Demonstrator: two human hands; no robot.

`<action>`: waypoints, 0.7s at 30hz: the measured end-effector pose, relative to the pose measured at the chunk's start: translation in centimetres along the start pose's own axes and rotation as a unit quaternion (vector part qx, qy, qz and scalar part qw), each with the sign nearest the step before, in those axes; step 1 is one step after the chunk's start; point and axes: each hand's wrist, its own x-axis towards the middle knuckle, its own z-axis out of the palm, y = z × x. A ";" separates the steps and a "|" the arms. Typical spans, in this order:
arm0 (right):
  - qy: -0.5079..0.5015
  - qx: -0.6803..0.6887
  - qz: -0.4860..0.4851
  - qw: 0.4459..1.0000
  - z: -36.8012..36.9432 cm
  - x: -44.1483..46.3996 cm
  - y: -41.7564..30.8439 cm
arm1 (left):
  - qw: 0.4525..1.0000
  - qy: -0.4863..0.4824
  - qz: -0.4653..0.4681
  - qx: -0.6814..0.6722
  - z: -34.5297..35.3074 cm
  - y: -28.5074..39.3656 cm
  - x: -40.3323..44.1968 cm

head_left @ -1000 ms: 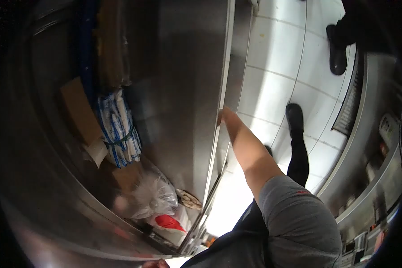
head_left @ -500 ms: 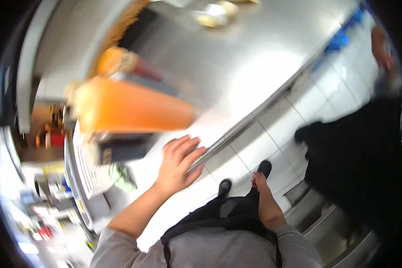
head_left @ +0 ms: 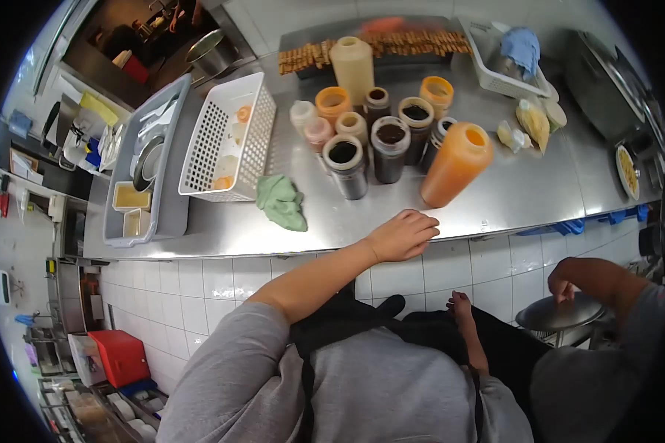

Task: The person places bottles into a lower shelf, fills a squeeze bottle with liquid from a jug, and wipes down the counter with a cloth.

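Note:
My left hand (head_left: 404, 235) rests on the front edge of the steel counter (head_left: 332, 229), fingers loosely bent and holding nothing. Just beyond it stands a large open-topped squeeze bottle (head_left: 454, 166) of orange sauce. Behind are several uncapped sauce bottles, among them a dark one (head_left: 389, 151) and a tall cream-coloured one (head_left: 352, 70). A crumpled green cloth (head_left: 281, 202) lies left of the bottles. Down beside my body hangs my right hand (head_left: 459, 304), away from the counter, with its fingers loosely apart and nothing visible in it.
Left on the counter are a white perforated basket (head_left: 262, 111) and a grey tub (head_left: 181, 140) with utensils. Behind the bottles lies a row of brown skewers (head_left: 421, 44). Bagged food (head_left: 532, 122) sits to the right. A co-worker's hand (head_left: 564, 288) is over a round stool (head_left: 539, 316).
The view has turned and steadied, bringing the whole counter into sight. My left hand has settled on the counter edge by the orange bottle. My right hand still hangs low.

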 end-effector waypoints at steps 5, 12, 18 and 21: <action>-0.267 -0.332 0.015 0.904 7.4 -8.7 -12.3 | 0.993 0.105 0.011 -0.061 -7.6 0.8 -5.1; -0.352 -0.541 -0.408 0.646 24.4 -29.3 -28.2 | 0.915 0.154 -0.315 0.201 -15.3 -4.6 -16.1; -0.242 -0.496 -0.590 0.589 33.4 -29.5 -29.3 | 0.889 0.155 -0.411 -0.129 -13.4 -5.9 -18.5; -0.180 -0.592 -0.587 0.521 34.5 -26.3 -26.7 | 0.714 0.236 -0.487 -0.444 -14.4 -4.4 -18.4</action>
